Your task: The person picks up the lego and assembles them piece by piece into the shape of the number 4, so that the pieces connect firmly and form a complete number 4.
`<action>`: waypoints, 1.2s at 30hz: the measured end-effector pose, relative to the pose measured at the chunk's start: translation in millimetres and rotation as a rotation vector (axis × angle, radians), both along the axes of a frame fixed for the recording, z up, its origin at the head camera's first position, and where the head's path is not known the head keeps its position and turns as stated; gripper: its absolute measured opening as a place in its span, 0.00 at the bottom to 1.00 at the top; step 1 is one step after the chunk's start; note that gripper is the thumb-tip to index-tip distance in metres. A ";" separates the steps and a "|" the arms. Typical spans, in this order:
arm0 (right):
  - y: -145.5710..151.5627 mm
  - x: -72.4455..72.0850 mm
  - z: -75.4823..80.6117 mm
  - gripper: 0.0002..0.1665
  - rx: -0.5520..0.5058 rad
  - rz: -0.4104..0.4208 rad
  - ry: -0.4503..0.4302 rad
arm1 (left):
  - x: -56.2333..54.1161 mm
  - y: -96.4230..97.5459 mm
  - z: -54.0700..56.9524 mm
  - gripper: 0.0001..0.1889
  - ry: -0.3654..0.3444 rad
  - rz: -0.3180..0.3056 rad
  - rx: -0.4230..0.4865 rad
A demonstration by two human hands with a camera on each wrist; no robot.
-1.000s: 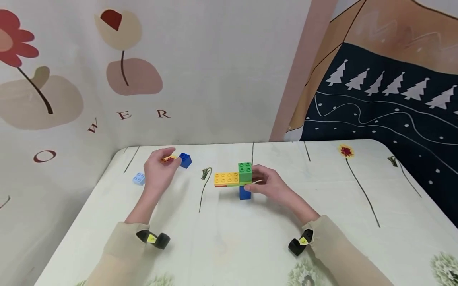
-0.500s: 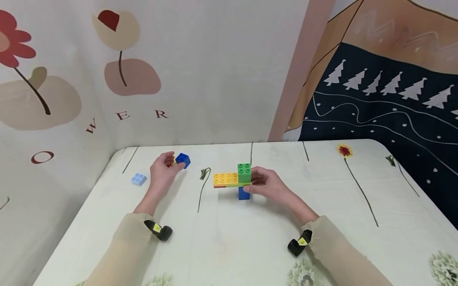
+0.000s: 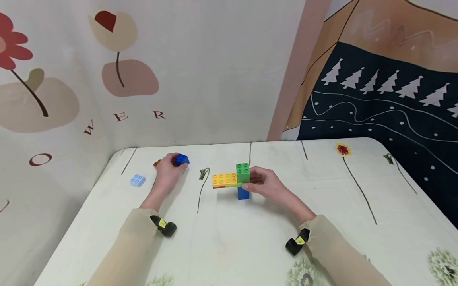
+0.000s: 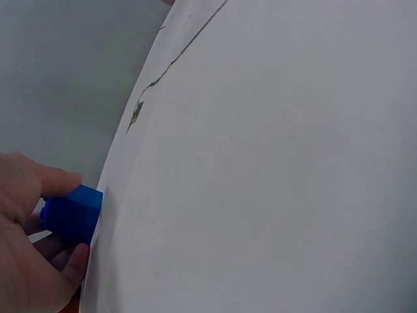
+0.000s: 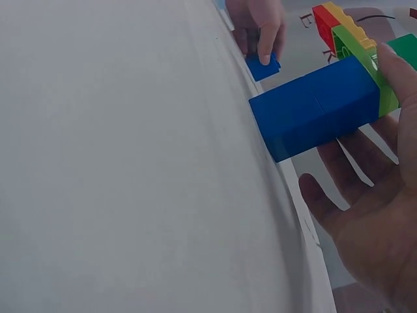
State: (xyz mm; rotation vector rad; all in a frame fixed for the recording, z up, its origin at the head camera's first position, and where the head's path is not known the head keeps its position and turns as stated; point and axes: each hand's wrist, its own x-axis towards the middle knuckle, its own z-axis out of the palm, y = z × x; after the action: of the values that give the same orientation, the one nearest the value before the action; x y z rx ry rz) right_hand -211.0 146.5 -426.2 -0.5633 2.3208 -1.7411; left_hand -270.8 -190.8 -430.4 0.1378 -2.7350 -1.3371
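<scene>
Blue brick lies far and left of the build

The left hand pinches the blue brick between thumb and fingers on the far left of the table; the right hand – nearer, well apart – pinches the build's right end. Its yellow brick runs left to right, free end toward the blue brick

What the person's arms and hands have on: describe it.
Long, plain beige fabric sleeves cover both arms to the wrists. At each cuff sits a small black device with a rounded, stubby end and a yellow label; any print on it is too small to read. The left hand and right hand are bare; no gloves or rings show.
</scene>
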 end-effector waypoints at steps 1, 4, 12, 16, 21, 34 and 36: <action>-0.5 -0.2 -0.1 0.23 0.002 0.000 0.000 | -0.3 -0.2 -0.1 0.31 -0.005 -0.006 -0.001; -1.5 -0.8 -0.4 0.23 0.001 0.000 0.000 | -1.3 -0.3 -1.1 0.31 -0.021 -0.012 0.010; -3.0 -0.9 2.5 0.24 -0.045 -0.013 0.016 | -5.5 -1.9 -5.3 0.28 -0.007 0.030 0.037; -2.5 0.3 5.5 0.28 -0.084 -0.026 0.028 | -4.0 -2.2 -4.7 0.28 -0.012 0.045 0.053; -2.3 0.9 9.5 0.29 -0.105 -0.037 0.039 | -2.3 -3.5 -4.4 0.27 -0.008 0.041 0.062; -3.8 1.2 8.8 0.26 -0.090 -0.073 -0.024 | 8.3 -3.9 -0.7 0.26 -0.035 -0.024 0.107; -4.6 1.6 9.3 0.26 -0.092 -0.076 -0.029 | 12.0 -3.2 3.5 0.26 -0.027 -0.042 0.096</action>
State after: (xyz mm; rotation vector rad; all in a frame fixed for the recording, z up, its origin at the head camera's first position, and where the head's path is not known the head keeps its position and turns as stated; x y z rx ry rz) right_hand -209.5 141.9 -416.9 -0.4675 2.2803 -1.8844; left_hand -258.7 -193.9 -426.8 0.1063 -2.7113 -1.4889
